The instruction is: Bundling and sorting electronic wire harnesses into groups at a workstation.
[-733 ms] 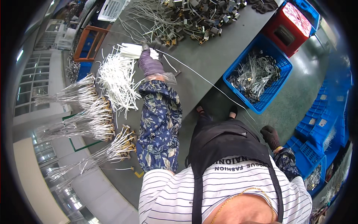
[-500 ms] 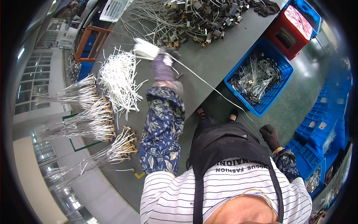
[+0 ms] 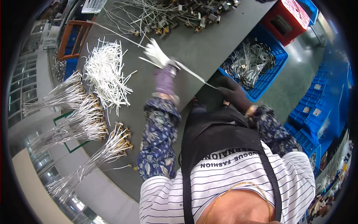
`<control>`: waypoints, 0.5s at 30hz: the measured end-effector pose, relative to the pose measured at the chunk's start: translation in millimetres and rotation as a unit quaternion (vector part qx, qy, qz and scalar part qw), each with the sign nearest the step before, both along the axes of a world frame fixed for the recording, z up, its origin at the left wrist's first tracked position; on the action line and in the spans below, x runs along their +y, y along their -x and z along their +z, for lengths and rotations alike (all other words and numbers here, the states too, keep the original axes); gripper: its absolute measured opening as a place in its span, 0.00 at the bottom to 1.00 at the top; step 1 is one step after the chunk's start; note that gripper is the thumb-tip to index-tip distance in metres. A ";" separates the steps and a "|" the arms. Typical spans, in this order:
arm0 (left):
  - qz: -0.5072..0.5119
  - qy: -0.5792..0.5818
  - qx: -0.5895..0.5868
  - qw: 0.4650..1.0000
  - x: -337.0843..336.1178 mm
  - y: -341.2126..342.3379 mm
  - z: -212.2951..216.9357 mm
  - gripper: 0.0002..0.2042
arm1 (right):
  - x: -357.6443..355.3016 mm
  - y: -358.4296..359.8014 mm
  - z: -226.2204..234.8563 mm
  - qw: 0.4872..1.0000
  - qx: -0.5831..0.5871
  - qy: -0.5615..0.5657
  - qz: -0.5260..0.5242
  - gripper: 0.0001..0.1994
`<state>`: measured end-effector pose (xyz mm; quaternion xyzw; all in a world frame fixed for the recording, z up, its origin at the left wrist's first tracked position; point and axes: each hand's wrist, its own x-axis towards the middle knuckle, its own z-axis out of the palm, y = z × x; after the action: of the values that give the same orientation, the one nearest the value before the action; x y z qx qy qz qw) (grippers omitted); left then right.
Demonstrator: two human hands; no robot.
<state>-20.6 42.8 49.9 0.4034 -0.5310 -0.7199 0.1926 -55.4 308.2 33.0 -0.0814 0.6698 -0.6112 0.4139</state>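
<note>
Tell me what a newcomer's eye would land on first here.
Probably the bright white heap of thin strands, stark against the grey table at its left side. Next, the white bundle gripped in the purple-gloved left hand, near the middle of the view. Then the blue basket of tangled wires, past the table's edge at upper right.

Right of the white tube pile [image 3: 106, 72], bare tabletop [image 3: 138, 100] leaves a passage; farther right, the left hand [image 3: 165, 77], its tube bundle [image 3: 157, 53] and a white strand [image 3: 192, 74] obstruct. Beyond the pile, rightward, a connector heap [image 3: 186, 16] blocks; wire bundles [image 3: 76, 126] crowd the pile's left and near sides.
</note>
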 end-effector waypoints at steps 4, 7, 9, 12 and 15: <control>-0.103 0.037 -0.101 0.989 -7.3 -14.6 -23.5 0.16 | -83.4 14.7 13.8 0.995 -0.049 0.035 0.081 0.30; -0.088 0.295 -0.305 0.901 -69.9 -24.3 -28.0 0.14 | -113.5 38.4 22.2 0.977 0.153 -0.058 0.139 0.32; -0.067 0.228 -0.323 0.916 -95.7 -32.0 -32.5 0.12 | -149.2 66.2 17.3 0.957 0.252 -0.094 0.104 0.33; -0.056 0.012 -0.178 0.982 -100.2 -39.6 -41.1 0.12 | -225.2 110.9 -5.8 0.936 0.329 -0.111 0.051 0.28; -0.069 0.035 -0.102 0.992 -79.5 -41.8 -42.8 0.10 | -283.1 150.9 -30.1 0.900 0.389 -0.187 0.065 0.22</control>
<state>21.2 -36.7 7.1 0.4303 -0.5990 -0.6677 0.1013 -206.4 25.1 2.9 -0.2765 0.8728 -0.3660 0.1669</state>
